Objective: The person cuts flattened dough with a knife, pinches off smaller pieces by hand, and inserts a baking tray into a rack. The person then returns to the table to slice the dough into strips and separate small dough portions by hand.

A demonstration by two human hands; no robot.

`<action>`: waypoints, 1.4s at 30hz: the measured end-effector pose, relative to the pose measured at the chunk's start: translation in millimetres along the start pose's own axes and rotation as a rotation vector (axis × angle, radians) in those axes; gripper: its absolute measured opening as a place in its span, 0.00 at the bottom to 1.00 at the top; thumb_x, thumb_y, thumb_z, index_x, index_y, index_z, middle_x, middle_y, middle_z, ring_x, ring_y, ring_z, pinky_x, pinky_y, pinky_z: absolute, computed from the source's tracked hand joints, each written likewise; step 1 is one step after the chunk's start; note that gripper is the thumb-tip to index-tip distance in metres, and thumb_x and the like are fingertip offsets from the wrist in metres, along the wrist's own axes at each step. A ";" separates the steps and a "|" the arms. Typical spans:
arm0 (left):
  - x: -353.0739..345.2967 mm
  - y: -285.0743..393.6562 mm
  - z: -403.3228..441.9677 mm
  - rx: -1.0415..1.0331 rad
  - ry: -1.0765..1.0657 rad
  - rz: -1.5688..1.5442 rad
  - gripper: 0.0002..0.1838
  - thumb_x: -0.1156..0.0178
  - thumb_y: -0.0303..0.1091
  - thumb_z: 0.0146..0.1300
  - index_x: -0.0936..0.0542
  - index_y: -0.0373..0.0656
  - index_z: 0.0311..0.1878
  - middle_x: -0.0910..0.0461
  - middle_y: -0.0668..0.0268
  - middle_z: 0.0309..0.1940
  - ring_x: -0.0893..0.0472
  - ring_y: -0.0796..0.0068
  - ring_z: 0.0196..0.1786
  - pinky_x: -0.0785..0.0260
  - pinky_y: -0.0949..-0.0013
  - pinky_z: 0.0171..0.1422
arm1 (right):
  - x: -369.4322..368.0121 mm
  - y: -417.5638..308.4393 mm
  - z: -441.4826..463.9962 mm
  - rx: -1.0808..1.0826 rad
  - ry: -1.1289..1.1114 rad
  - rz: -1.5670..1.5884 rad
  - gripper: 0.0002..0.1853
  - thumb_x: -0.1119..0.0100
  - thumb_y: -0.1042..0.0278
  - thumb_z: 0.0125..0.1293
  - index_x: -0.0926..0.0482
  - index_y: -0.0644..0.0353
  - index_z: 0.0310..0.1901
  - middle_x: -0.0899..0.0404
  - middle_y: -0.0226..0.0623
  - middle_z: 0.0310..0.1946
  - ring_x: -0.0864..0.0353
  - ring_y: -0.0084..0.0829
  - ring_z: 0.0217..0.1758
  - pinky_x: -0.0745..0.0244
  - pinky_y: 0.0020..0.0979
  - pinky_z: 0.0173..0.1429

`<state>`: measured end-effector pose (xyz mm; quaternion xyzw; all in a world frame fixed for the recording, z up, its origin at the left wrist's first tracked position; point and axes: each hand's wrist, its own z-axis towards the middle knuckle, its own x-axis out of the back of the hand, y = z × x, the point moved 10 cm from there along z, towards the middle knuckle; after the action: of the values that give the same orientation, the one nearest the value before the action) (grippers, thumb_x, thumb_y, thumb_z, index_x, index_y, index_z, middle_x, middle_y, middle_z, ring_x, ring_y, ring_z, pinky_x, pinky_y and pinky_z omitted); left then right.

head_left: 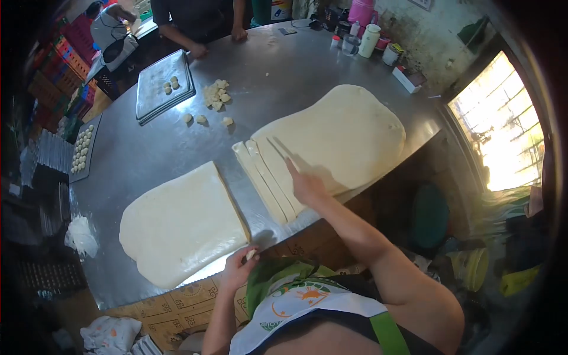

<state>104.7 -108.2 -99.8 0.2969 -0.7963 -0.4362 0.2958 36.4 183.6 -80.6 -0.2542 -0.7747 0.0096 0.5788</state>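
Evidently, the broad, thick, cream-coloured dough slab point(340, 133) on the grey metal desk point(236, 71) was soft and probably heavy, best supported from beneath along its length. It lay under the right hand point(307, 186), index finger extended, any grip unclear. Off its near left corner, the left hand's point(238, 266) fingers pinched a small pale lump point(251, 254).
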 end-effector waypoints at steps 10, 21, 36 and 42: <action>74.9 -6.0 17.9 0.009 0.221 -0.098 0.13 0.39 0.28 0.65 0.18 0.38 0.52 0.23 0.74 0.34 0.27 0.86 0.36 0.34 0.80 0.39 | -27.7 -29.0 102.0 0.057 0.027 -0.009 0.37 0.56 0.74 0.65 0.53 0.47 0.76 0.18 0.56 0.45 0.17 0.51 0.49 0.23 0.48 0.53; -56.6 59.1 22.0 -0.076 -0.065 -0.133 0.19 0.35 0.33 0.65 0.21 0.43 0.58 0.25 0.75 0.31 0.27 0.88 0.34 0.34 0.81 0.38 | -91.3 100.0 -242.7 0.225 -0.443 -0.078 0.32 0.53 0.60 0.69 0.45 0.50 0.74 0.17 0.54 0.32 0.16 0.54 0.35 0.24 0.53 0.43; -42.5 36.6 119.8 0.074 -0.290 -1.405 0.26 0.57 0.58 0.75 0.29 0.48 0.61 0.22 0.65 0.50 0.21 0.67 0.49 0.31 0.56 0.61 | -37.7 -110.9 7.2 0.611 0.000 0.481 0.27 0.45 0.53 0.70 0.30 0.60 0.64 0.24 0.55 0.56 0.26 0.51 0.62 0.36 0.45 0.69; 47.6 101.3 76.4 -0.072 -0.500 -1.420 0.33 0.56 0.57 0.75 0.44 0.49 0.75 0.28 0.65 0.63 0.24 0.67 0.59 0.34 0.59 0.64 | 13.8 -154.5 150.9 0.291 0.128 0.122 0.20 0.46 0.47 0.69 0.22 0.56 0.48 0.18 0.51 0.41 0.18 0.48 0.49 0.26 0.47 0.57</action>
<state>-3.7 -58.5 -35.4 0.6213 -0.4421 -0.6021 -0.2366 -161.7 96.9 -70.3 -0.2144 -0.7098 0.1404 0.6562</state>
